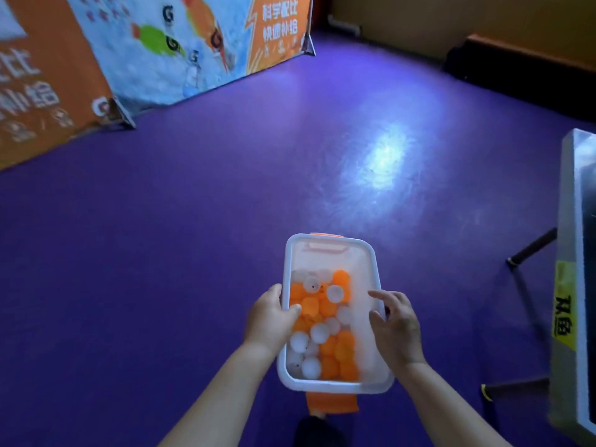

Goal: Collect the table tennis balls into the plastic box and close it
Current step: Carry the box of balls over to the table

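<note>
The scene is dim and tinted violet, with one bright white glare patch (pixel 385 156) on the floor (pixel 161 237) from a light overhead. The banners (pixel 180 50) at upper left are soft and smeared, their lettering blurred, and straight edges bow near the frame's rim from the wide lens. The right edge falls into shadow.

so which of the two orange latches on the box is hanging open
The near orange latch, at the end of the plastic box closest to the person, hangs down below the rim. The far orange latch sits flat against the rim.
</note>
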